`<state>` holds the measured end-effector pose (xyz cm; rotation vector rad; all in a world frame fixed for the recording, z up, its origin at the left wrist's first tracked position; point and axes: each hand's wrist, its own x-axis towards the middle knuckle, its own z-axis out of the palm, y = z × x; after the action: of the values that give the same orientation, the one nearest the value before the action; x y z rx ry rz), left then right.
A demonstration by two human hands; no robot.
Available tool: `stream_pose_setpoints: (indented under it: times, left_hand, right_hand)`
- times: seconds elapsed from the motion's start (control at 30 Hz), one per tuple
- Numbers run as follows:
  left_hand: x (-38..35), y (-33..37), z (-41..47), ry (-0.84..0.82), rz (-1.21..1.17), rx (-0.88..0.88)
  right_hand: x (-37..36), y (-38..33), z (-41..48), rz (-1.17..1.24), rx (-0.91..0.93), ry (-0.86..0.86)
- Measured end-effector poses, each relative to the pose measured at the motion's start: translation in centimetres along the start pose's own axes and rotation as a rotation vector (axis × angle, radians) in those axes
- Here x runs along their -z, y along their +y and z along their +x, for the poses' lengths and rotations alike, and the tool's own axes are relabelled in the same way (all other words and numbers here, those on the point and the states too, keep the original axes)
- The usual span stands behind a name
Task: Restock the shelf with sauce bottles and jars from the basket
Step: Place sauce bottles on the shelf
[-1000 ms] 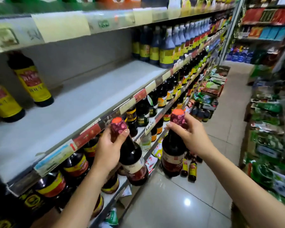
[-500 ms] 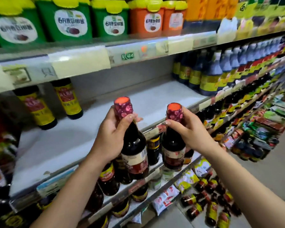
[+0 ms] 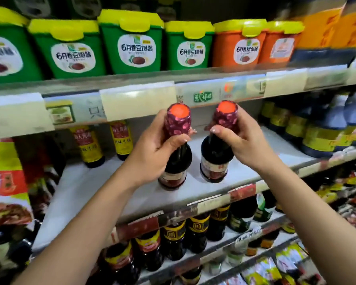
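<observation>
Nearest to us, under both forearms, the lower row of dark bottles (image 3: pixel 195 229) stands tightly packed. Above it runs the front rail (image 3: pixel 240 191) of the white shelf (image 3: pixel 86 186), with its price tags. Just behind this rail we see two sauce bottles side by side with a small gap between them. The left hand (image 3: pixel 152 155) is wrapped round the neck of the left bottle (image 3: pixel 175 169), and the right hand (image 3: pixel 243 140) grips the neck of the right bottle (image 3: pixel 214 167). Both have an orange cap top and a patterned purple sleeve. Their bases are at the white board; we cannot tell if they touch it. The board is bare to the left of them and behind them, and there is also free room on the right before the blue-grey bottles (image 3: pixel 321 130). At the back wall stand two yellow-label bottles (image 3: pixel 88 147). The upper shelf edge (image 3: pixel 138 103) hangs just above the two caps. On it we count four green tubs (image 3: pixel 132 48) and two orange tubs (image 3: pixel 238 48), all with yellow lids.
</observation>
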<state>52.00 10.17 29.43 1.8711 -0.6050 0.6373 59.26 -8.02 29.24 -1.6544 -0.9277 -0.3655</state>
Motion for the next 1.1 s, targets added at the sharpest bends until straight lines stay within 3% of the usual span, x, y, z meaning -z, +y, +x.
stream_pose_setpoints:
  times: [0.2, 0.4, 0.67, 0.77, 0.93, 1.1]
  left_hand:
    - [-0.9, -1.8, 0.7, -0.03, 0.076, 0.102]
    - [-1.8, -4.0, 2.2, 0.091, 0.228, 0.177]
    - [-1.9, -6.1, 4.0, 0.286, 0.268, 0.344]
    - [-1.3, -6.3, 4.9, 0.247, 0.157, 0.429]
    - [-0.9, -8.2, 5.2, 0.094, 0.222, 0.532]
    - [-1.1, -9.8, 3.1, 0.158, 0.095, 0.531]
  right_hand:
    - [-0.3, 3.6, 1.8, -0.023, 0.012, -0.095]
    - [0.9, 6.0, 3.5, 0.075, -0.023, -0.23]
    - [0.4, 9.1, 7.0, 0.357, -0.186, -0.202]
    - [-0.5, 9.7, 8.0, 0.485, -0.231, -0.152]
    - [-1.5, 11.4, 8.1, 0.462, -0.262, -0.132]
    - [-1.2, 13.1, 5.8, 0.239, -0.282, -0.218]
